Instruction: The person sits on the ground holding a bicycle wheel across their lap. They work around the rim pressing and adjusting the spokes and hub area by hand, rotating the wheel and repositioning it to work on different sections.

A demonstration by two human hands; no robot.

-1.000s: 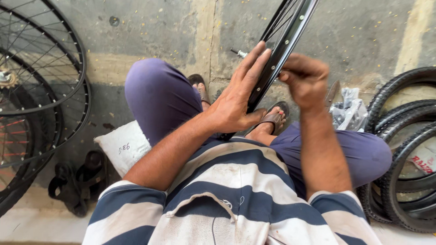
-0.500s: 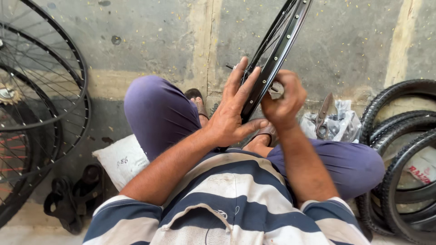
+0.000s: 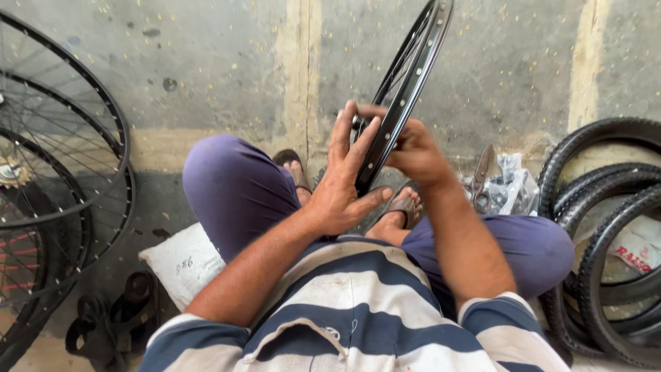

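Observation:
A black bicycle wheel rim (image 3: pixel 412 69) with thin spokes stands upright between my knees, edge toward me. My left hand (image 3: pixel 344 176) lies flat against the rim's left side, fingers spread upward and thumb under it. My right hand (image 3: pixel 413 148) curls around the rim from the right side, fingertips pinching at the rim near my left fingertips. What the right fingers pinch is hidden. I sit low with purple trousers and sandalled feet (image 3: pixel 403 207) on the concrete.
Spoked bicycle wheels (image 3: pixel 62 179) lean at the left. Black tyres (image 3: pixel 606 227) are stacked at the right. A clear plastic bag with pliers (image 3: pixel 499 182) lies by my right knee. A white sack (image 3: pixel 182 262) and dark sandals (image 3: pixel 110 317) sit at lower left.
The rim has tilted more upright and shifted left in view. My right hand has moved down and in onto the rim, meeting my left fingertips.

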